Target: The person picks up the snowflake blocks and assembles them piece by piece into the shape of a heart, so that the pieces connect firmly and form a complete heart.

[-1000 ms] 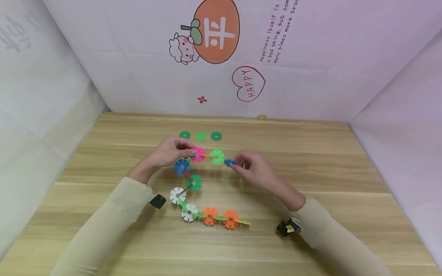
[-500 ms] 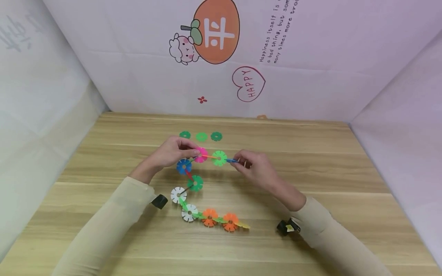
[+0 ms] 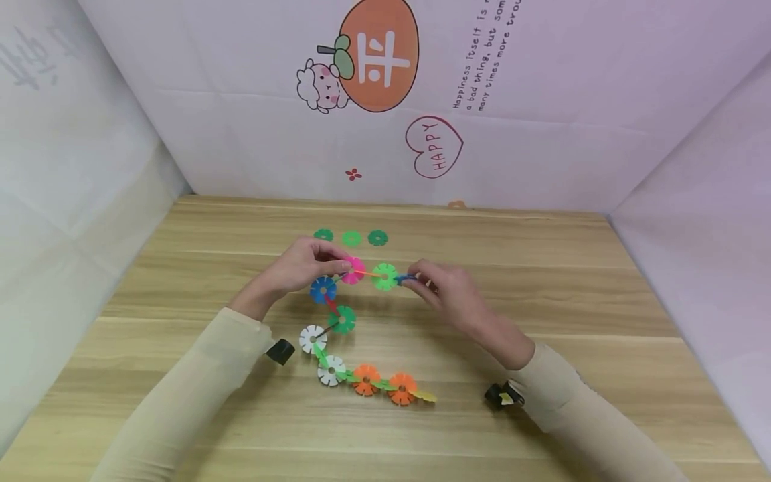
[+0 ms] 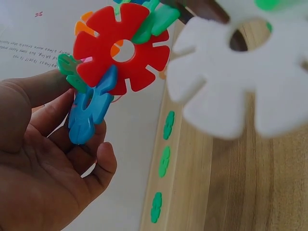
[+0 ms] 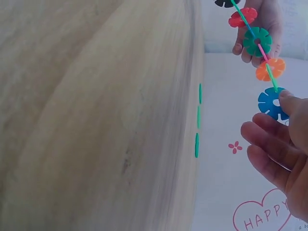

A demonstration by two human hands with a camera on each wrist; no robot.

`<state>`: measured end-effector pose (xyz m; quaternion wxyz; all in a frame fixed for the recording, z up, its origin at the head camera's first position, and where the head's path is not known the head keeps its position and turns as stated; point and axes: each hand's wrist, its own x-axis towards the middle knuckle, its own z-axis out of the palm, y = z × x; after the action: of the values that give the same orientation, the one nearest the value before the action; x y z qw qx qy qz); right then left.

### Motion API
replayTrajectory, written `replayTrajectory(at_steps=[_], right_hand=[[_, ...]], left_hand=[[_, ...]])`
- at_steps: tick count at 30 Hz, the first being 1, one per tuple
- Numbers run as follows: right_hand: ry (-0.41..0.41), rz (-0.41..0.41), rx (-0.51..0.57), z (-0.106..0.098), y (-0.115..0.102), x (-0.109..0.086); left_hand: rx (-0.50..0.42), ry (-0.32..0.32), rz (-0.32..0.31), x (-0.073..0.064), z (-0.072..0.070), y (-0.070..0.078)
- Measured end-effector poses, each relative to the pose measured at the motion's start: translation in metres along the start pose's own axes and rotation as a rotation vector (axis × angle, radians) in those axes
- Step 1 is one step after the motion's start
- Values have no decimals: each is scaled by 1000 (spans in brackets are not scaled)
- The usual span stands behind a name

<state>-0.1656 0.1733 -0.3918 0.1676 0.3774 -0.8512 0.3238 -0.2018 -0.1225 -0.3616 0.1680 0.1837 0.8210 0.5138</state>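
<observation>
A chain of slotted plastic snowflake discs curves between and below the hands. My left hand [image 3: 298,268] pinches the chain at the pink disc [image 3: 355,270]. Beyond it an orange disc seen edge-on links to a light green disc [image 3: 384,276]. My right hand [image 3: 448,289] pinches a blue disc [image 5: 267,103] between thumb and fingers; its edge meets the light green disc's rim. In the left wrist view, a red disc [image 4: 113,50] and a white disc [image 4: 226,82] of the chain hang near the palm. The lower run ends in orange discs [image 3: 401,389] and a yellow one [image 3: 425,396].
Three loose green discs [image 3: 352,238] lie in a row on the wooden table [image 3: 542,281] behind the hands. White printed sheets [image 3: 253,134] stand at the back and both sides.
The blue disc in my right hand has turned edge-on and come up against the light green disc. My left hand and the chain's upper part have shifted slightly right.
</observation>
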Motion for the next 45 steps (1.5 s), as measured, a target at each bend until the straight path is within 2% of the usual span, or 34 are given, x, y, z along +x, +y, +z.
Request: replayTrajectory(at_steps=[8, 18, 22, 28, 39, 42, 45], right_hand=[[45, -14, 26, -1, 1, -3], [34, -94, 28, 1, 5, -4], [43, -107, 46, 4, 7, -5], [55, -115, 53, 5, 5, -3], [47, -91, 117, 6, 5, 0], [20, -83, 127, 7, 6, -1], [-21, -40, 139, 6, 6, 1]], left_hand=[[-17, 14, -7, -1, -1, -1], [-13, 15, -5, -2, -2, -2], [-37, 12, -9, -1, -1, -2], [-4, 35, -20, 0, 0, -3], [5, 62, -26, 1, 0, -2], [20, 51, -16, 0, -2, -2], [34, 37, -10, -1, -5, -3]])
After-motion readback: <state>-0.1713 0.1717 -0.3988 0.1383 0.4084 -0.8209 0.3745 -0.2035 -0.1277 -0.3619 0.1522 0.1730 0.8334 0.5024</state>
